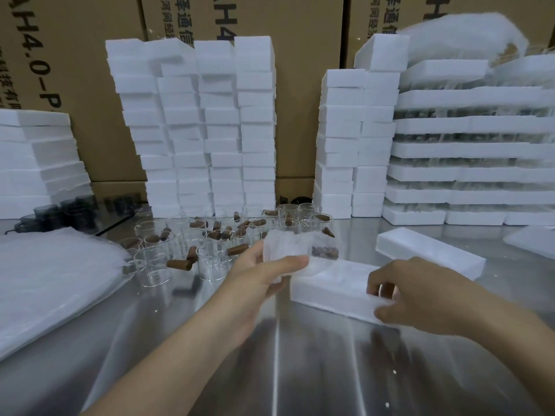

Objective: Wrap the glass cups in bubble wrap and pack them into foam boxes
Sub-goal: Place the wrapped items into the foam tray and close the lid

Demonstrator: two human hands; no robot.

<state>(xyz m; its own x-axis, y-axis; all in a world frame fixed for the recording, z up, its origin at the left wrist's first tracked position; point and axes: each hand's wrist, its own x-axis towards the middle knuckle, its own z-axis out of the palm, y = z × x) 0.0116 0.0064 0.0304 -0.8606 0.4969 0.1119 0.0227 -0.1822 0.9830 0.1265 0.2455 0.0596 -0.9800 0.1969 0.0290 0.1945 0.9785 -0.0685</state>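
My left hand (pixel 264 274) grips a glass cup wrapped in bubble wrap (pixel 297 253), held just above the left end of an open white foam box (pixel 327 291) on the steel table. A brown handle shows through the wrap. My right hand (pixel 417 295) holds the right end of that foam box, thumb on its near edge and fingers curled over the rim; something brown shows under the fingers. Several bare glass cups with brown wooden handles (pixel 210 235) stand behind my left hand.
A pile of bubble wrap sheets (pixel 51 280) lies at the left. A foam lid (pixel 429 250) rests behind the box. Tall stacks of foam boxes (pixel 204 124) and foam trays (pixel 471 151) line the back, before cardboard cartons. Dark glass cups (pixel 66 211) sit far left.
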